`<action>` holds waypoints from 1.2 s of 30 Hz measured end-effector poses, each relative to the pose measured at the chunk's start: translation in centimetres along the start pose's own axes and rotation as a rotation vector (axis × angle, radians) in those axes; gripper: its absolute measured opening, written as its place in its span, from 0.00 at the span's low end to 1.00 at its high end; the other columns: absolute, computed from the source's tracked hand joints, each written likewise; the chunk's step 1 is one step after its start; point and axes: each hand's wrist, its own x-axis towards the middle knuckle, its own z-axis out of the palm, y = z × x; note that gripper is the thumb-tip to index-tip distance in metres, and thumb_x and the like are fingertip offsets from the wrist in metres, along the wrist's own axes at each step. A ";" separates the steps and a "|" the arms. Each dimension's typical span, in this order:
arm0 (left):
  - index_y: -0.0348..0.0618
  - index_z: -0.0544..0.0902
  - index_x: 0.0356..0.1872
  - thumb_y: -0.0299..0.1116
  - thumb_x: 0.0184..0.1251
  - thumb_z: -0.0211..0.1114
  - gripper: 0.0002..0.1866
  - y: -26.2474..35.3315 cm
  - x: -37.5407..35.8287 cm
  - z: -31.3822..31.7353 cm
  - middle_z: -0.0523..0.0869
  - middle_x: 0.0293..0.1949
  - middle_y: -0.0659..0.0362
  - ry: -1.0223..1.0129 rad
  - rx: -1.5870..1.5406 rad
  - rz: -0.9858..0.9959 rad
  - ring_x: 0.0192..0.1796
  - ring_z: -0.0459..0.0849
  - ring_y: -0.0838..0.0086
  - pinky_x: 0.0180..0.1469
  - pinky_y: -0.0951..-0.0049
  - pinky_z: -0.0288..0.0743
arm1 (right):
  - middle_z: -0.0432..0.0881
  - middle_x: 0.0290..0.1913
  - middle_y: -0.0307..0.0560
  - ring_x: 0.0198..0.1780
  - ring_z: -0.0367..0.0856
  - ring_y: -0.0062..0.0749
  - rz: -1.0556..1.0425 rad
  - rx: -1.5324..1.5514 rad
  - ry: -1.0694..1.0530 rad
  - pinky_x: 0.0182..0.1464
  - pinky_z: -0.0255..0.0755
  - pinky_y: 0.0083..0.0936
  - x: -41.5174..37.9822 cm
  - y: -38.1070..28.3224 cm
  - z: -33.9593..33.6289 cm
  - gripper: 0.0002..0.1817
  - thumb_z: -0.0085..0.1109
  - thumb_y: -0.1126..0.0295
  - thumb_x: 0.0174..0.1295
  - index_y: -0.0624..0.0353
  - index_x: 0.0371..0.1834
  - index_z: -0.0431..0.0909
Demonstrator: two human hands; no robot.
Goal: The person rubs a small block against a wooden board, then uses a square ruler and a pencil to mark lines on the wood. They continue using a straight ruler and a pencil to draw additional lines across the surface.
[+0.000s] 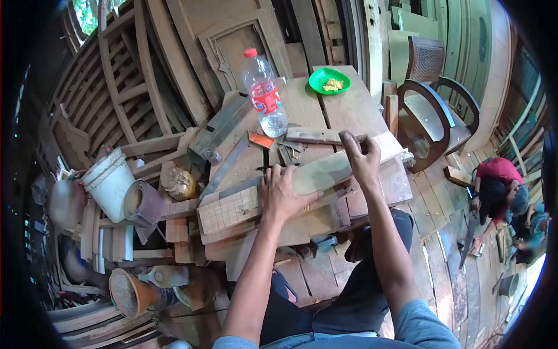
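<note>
A long pale wooden board (325,173) lies slantwise across the workbench, with pencil-like lines across its left end. My left hand (278,193) straddles it left of the middle, fingers over the far edge and thumb along the near side. Over the board's right part, my right hand (364,158) is closed in a pinch. Something small and dark shows at its fingertips, too little to name. Just behind that hand lies a shorter wooden block (314,135). A metal ruler-like strip (228,166) with an orange piece (261,139) rests on the bench beyond my left hand.
A water bottle (266,96) with a red cap and a green dish (329,80) of food stand at the back of the workbench (354,110). A white bucket (107,183) and jar (178,181) are on the left. Chairs (429,99) and a crouching person (494,186) are on the right.
</note>
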 end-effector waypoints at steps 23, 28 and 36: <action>0.39 0.88 0.70 0.43 0.83 0.79 0.24 -15.2 -4.8 -8.5 0.94 0.48 0.52 0.354 -0.426 -0.202 0.55 0.93 0.64 0.64 0.61 0.86 | 0.95 0.53 0.61 0.52 0.93 0.36 0.016 0.010 -0.297 0.56 0.87 0.37 -1.7 0.4 2.3 0.28 0.67 0.54 0.91 0.60 0.82 0.77; 0.44 0.91 0.64 0.41 0.83 0.77 0.18 -21.3 -2.8 -5.4 0.94 0.53 0.46 0.373 -0.211 -0.131 0.57 0.93 0.51 0.65 0.52 0.86 | 0.92 0.61 0.72 0.59 0.93 0.65 0.017 -0.282 -0.301 0.63 0.85 0.53 -0.8 0.1 -0.6 0.36 0.73 0.56 0.84 0.56 0.88 0.71; 0.49 0.85 0.76 0.43 0.83 0.71 0.26 -20.9 2.0 -4.7 0.86 0.71 0.42 0.017 0.051 -0.447 0.77 0.84 0.43 0.78 0.43 0.80 | 0.77 0.83 0.68 0.85 0.70 0.72 -0.243 -0.614 -0.149 0.85 0.65 0.64 -0.5 -0.2 -1.7 0.39 0.78 0.46 0.74 0.49 0.84 0.81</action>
